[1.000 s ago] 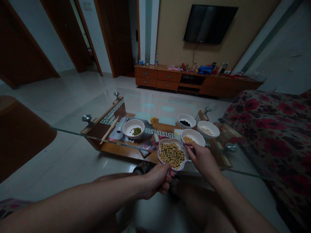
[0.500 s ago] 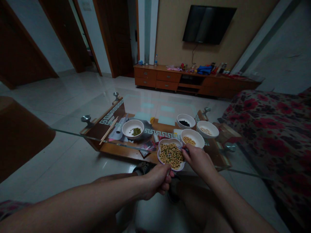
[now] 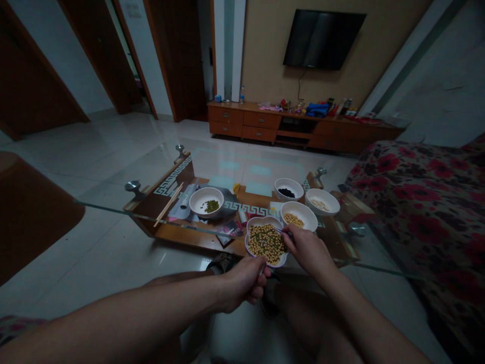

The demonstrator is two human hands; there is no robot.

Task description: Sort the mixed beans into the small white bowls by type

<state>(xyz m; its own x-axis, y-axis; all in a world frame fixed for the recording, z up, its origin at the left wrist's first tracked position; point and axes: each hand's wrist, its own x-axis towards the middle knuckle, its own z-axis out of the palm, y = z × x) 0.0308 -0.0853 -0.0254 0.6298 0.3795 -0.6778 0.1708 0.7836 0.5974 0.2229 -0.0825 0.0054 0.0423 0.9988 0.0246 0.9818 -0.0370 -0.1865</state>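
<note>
Surface: glass table.
Bowls: five; my left hand grips the mixed-bean bowl.
My right hand: pinched closed over it; what it holds is unclear.

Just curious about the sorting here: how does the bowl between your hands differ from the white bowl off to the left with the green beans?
The scalloped bowl has a wavy, purple-edged rim; the left bowl is plain and round. The scalloped bowl is heaped with mixed yellow and green beans; the left bowl holds only a small green cluster. The left hand grips the scalloped bowl's near rim; the left bowl stands untouched. Both rest on the glass table.
</note>
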